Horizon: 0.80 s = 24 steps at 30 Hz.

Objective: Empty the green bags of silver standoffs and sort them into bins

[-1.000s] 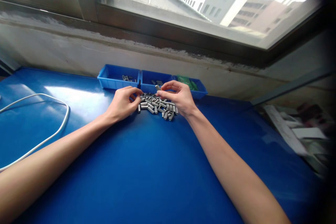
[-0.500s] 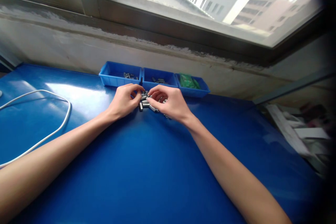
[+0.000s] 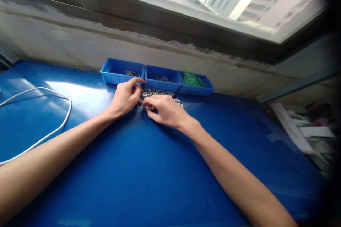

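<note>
On the blue table lies a pile of small metal pieces (image 3: 157,92), grey and silver, some of them long and narrow. My left hand (image 3: 124,96) is at the pile's left edge, its index finger raised and stretched toward the bins, apart from the thumb. Nothing clearly shows in it. My right hand (image 3: 168,111) covers the near side of the pile. Its thumb and fingers are closed around a small metal piece (image 3: 148,108), mostly hidden by the fingers.
Behind the pile stand three blue bins: a left bin (image 3: 114,78) and a middle bin (image 3: 165,84) with small metal parts, and a right bin (image 3: 202,91) with a green bag (image 3: 190,78). A white cable (image 3: 69,108) curves at left. A wall and window rise behind.
My right hand has shifted left and slightly nearer, showing more of the pile behind it. My left index finger has lifted away from the thumb. The view has tilted slightly.
</note>
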{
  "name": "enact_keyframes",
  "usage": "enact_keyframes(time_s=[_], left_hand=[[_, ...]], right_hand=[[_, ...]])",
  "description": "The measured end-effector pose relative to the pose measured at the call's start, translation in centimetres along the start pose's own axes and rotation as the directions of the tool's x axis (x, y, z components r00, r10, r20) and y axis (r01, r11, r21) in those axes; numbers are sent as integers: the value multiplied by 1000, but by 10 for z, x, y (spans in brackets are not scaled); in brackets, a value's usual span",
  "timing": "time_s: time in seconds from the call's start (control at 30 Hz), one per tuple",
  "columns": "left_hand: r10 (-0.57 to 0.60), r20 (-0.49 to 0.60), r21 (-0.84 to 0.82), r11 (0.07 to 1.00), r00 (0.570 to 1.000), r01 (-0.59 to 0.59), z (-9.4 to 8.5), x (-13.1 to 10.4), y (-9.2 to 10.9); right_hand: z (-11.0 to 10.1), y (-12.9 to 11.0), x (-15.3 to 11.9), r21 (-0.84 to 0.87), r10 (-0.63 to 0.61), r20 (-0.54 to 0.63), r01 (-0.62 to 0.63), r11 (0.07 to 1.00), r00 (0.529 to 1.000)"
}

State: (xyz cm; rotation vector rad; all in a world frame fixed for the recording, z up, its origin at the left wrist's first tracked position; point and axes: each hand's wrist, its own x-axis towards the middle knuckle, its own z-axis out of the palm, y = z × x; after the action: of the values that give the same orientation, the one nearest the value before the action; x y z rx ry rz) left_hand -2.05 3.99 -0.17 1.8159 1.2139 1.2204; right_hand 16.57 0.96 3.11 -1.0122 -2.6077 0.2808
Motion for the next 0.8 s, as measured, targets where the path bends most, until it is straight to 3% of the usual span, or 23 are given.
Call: enact_keyframes(time_s=[0.1,0.27,0.43,0.63,0.73,0.8], left_hand=[[-7,-8,-3,1000,1000,7,0,1,-1],[-7,-1,5,1000,1000,7,1,0,-3],[4,9,29,1000,1000,-4,2,0,-5],[17,15,71,997,1000,-18,1,0,-1],[29,13,82,996,1000,-30,0,-1,0],[36,14,82,996,999,-37,1,-1,0]], right_hand=[[0,7,0,241,45,-65,-28,970,997],[0,20,-1,619,245,-151,-101,779,958],[0,31,-3,757,324,-140,-110,644,936],[-2,36,-1,810,324,-209,-23,586,923],[-1,41,1,744,396,-346,-8,668,851],[0,46,0,640,461,-501,-45,767,732]])
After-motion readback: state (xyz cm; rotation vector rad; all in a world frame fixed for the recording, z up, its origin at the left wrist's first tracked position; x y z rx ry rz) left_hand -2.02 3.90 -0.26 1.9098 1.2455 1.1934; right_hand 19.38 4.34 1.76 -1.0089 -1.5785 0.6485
